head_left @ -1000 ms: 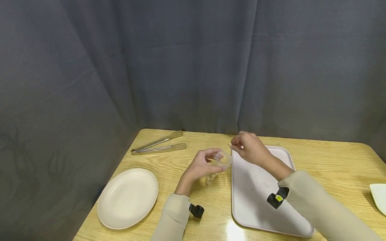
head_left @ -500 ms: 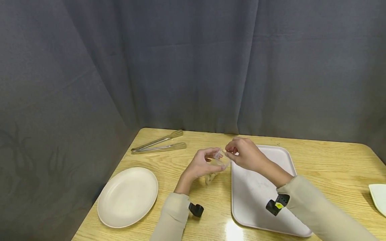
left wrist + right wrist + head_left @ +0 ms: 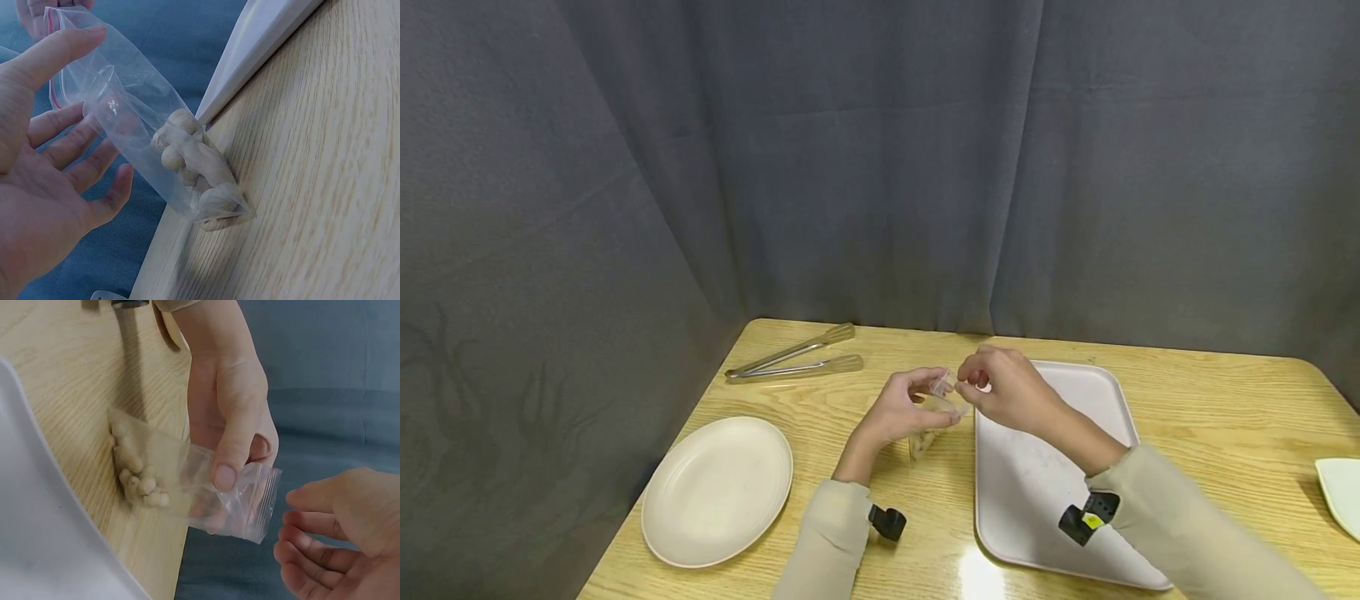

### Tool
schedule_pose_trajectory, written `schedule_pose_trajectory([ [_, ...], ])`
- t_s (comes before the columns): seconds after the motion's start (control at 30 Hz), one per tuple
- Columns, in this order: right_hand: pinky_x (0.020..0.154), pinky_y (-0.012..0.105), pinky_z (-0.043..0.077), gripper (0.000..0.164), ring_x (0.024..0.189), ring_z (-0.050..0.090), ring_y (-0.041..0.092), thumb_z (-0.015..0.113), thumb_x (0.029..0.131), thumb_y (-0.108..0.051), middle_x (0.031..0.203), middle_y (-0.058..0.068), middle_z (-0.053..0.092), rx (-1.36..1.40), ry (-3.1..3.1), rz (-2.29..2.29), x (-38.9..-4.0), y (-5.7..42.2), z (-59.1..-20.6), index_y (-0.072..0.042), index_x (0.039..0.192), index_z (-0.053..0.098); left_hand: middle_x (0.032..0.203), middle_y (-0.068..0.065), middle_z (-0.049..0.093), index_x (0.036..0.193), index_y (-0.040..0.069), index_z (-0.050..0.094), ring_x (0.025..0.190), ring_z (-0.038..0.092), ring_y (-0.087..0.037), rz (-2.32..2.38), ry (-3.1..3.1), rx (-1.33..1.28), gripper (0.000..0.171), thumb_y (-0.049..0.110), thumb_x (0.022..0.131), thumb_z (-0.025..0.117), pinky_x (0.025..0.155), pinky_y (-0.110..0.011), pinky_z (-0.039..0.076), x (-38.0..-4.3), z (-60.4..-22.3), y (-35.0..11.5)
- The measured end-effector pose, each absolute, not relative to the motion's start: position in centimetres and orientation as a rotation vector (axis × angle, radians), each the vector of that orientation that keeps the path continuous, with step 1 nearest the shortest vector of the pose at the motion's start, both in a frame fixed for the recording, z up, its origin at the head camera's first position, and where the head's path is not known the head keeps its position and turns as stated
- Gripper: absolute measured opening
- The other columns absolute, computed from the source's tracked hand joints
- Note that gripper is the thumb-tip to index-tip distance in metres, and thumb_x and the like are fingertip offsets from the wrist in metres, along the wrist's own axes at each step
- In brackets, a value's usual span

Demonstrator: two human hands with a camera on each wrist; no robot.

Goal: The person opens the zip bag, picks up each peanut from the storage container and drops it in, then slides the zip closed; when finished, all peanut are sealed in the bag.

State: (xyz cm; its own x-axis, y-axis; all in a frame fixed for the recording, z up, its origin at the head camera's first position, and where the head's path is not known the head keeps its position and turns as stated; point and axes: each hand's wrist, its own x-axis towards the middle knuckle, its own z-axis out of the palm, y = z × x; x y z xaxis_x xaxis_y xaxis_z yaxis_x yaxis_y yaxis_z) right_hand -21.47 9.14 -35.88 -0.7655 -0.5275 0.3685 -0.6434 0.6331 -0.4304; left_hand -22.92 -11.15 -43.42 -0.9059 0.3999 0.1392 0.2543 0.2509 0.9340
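Observation:
A clear zip bag (image 3: 140,81) with several unshelled peanuts (image 3: 137,475) in its bottom stands at a slant over the wooden table, its mouth raised. My left hand (image 3: 910,408) grips it near the mouth, thumb on one side and fingers on the other; the red zip line shows in the left wrist view. Right at the bag's mouth is my right hand (image 3: 1011,387), its fingers (image 3: 319,550) loosely bent and the thumb apart from them. Nothing shows between those fingertips in the right wrist view.
A pale rectangular tray (image 3: 1037,492) lies under my right forearm. To the left are a round cream plate (image 3: 718,492) and, behind it, metal tongs (image 3: 790,358) with spread arms. A white dish (image 3: 1343,492) is at the right edge. Dark curtains (image 3: 880,167) hang behind the table.
My right hand has moved left and slightly down to the bag's mouth. A small pale piece at its fingertips earlier no longer shows. My left hand has stayed on the bag.

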Motion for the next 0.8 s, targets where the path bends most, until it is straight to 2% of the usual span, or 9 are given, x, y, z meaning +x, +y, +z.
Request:
schedule_pose_trajectory([
  [0.13, 0.049, 0.028, 0.039, 0.024, 0.053, 0.045, 0.008, 0.075, 0.088, -0.017, 0.060, -0.007, 0.051, 0.839, -2.656, 0.800, -19.9, 9.3, -36.2, -0.015, 0.067, 0.063, 0.120, -0.005, 0.066, 0.141, 0.007, 0.056, 0.107, 0.059, -0.016, 1.710, 2.404, 0.624, 0.067, 0.021, 0.081, 0.082, 0.097, -0.049, 0.046, -22.8, -43.3, -11.1],
  [0.23, 0.045, 0.028, 0.037, 0.032, 0.049, 0.043, 0.008, 0.077, 0.088, -0.027, 0.057, -0.009, 0.050, 0.721, -2.686, 0.792, -18.6, 9.1, -37.1, -0.018, 0.062, 0.059, 0.119, -0.004, 0.066, 0.141, 0.005, 0.054, 0.108, 0.059, -0.017, 1.707, 2.415, 0.638, 0.067, 0.018, 0.082, 0.082, 0.097, -0.048, 0.046, -22.8, -43.3, -11.0],
  [0.33, 0.046, 0.028, 0.039, 0.028, 0.051, 0.046, 0.007, 0.077, 0.088, -0.030, 0.062, -0.009, 0.057, 0.647, -2.705, 0.817, -18.0, 8.7, -38.3, -0.017, 0.065, 0.065, 0.116, -0.007, 0.067, 0.141, 0.003, 0.054, 0.108, 0.060, -0.020, 1.724, 2.412, 0.644, 0.068, 0.015, 0.081, 0.082, 0.098, -0.048, 0.046, -22.9, -43.3, -10.9],
  [0.5, 0.047, 0.027, 0.042, 0.014, 0.053, 0.051, 0.005, 0.072, 0.088, -0.012, 0.069, -0.005, 0.064, 0.575, -2.607, 0.921, -18.0, 8.3, -39.2, -0.012, 0.074, 0.073, 0.111, -0.003, 0.067, 0.142, 0.009, 0.055, 0.107, 0.060, -0.025, 1.775, 2.414, 0.601, 0.071, 0.015, 0.078, 0.085, 0.097, -0.048, 0.047, -22.6, -42.6, -10.8],
  [0.57, 0.048, 0.027, 0.043, 0.013, 0.053, 0.052, 0.006, 0.070, 0.087, -0.007, 0.070, -0.003, 0.065, 0.544, -2.538, 0.966, -18.0, 8.6, -38.9, -0.011, 0.075, 0.073, 0.107, -0.004, 0.068, 0.139, 0.009, 0.057, 0.105, 0.061, -0.025, 1.840, 2.424, 0.626, 0.063, 0.015, 0.082, 0.083, 0.096, -0.048, 0.047, -22.4, -41.9, -10.8],
  [0.7, 0.052, 0.029, 0.043, 0.009, 0.059, 0.055, 0.010, 0.071, 0.088, -0.007, 0.076, -0.001, 0.068, 0.529, -2.418, 1.043, -17.8, 9.9, -37.3, -0.009, 0.081, 0.075, 0.098, -0.009, 0.069, 0.126, 0.002, 0.065, 0.097, 0.064, -0.022, 2.007, 2.448, 0.773, 0.036, 0.011, 0.092, 0.072, 0.092, -0.047, 0.048, -21.9, -40.1, -11.0],
  [0.8, 0.053, 0.029, 0.044, 0.007, 0.061, 0.055, 0.012, 0.071, 0.090, -0.007, 0.077, -0.001, 0.068, 0.550, -2.368, 1.088, -17.5, 10.8, -35.9, -0.008, 0.085, 0.076, 0.094, -0.012, 0.070, 0.117, -0.001, 0.069, 0.091, 0.064, -0.021, 2.072, 2.438, 0.871, 0.026, 0.005, 0.091, 0.072, 0.091, -0.047, 0.049, -21.4, -38.9, -11.0],
])
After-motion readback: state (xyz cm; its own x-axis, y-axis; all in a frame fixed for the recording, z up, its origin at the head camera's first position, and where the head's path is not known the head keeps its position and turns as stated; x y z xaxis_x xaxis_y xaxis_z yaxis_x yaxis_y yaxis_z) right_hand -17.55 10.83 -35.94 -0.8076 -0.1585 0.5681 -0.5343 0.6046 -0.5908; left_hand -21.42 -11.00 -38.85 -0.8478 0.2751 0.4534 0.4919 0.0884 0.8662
